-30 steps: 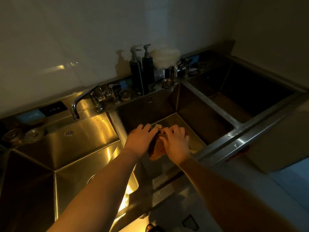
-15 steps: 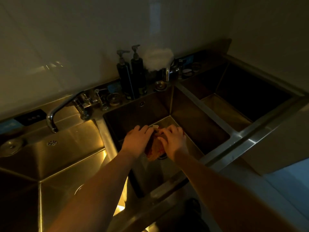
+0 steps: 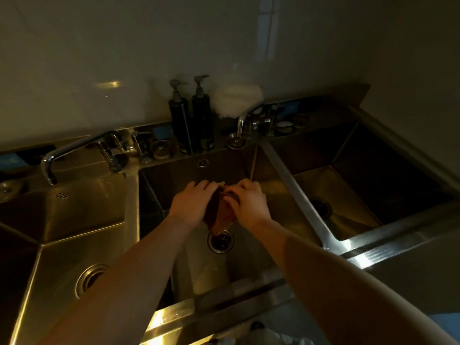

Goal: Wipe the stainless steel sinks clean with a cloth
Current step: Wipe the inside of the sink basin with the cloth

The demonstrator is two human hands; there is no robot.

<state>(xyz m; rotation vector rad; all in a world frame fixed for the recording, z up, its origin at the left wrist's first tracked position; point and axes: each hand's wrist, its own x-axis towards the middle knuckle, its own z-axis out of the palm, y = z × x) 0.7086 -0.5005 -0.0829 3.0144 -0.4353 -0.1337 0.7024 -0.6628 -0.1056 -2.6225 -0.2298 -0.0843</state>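
Head view: a dim, three-basin stainless steel sink unit spans the frame, and its middle basin lies directly under the person's forearms. Above that basin the left hand and right hand meet. Each has its fingers curled round a bunched reddish-brown cloth, which is held between the two palms. The cloth's lower end hangs just above the round, dark drain opening, apparently clear of the steel. The step in hand appears to be wringing or gathering the cloth before wiping. To do it well, the hands should probably twist in opposite senses over the drain, so that any water falls straight down. They could then refold the cloth into a flat pad for broad contact along the basin walls, corners and dividers. Whether water is running cannot be told in this light.
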